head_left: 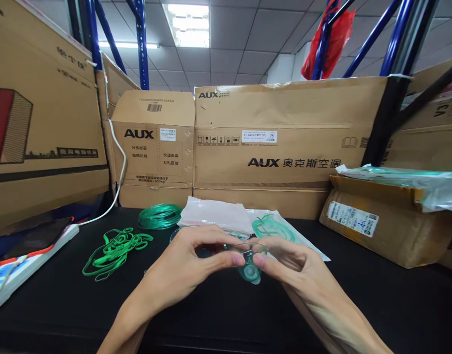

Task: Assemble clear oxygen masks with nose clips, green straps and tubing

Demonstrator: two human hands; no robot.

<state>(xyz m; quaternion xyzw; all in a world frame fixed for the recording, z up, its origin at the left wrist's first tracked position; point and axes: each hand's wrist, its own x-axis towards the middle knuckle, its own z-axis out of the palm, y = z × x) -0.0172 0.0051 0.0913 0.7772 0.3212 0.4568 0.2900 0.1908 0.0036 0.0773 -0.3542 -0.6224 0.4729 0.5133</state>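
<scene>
In front of me, over the black tabletop, a translucent green oxygen mask (250, 272) is held up between both hands. My left hand (196, 260) pinches its upper edge from the left, thumb against the fingers. On the other side my right hand (290, 260) grips the same edge, its thumb close to the left thumb. A thin metal strip shows between the thumbs; my fingers hide much of the mask. Green elastic straps (117, 250) lie tangled to the left. Behind them rests a coil of clear green tubing (159, 217).
White plastic packaging (215, 216) lies behind my hands, beside a clear bag (312, 244) with pale green pieces. An opened carton (391, 221) holding plastic bags stands right. Large cardboard boxes (292, 118) wall the back. A phone (39, 238) and white cable (122, 169) are left.
</scene>
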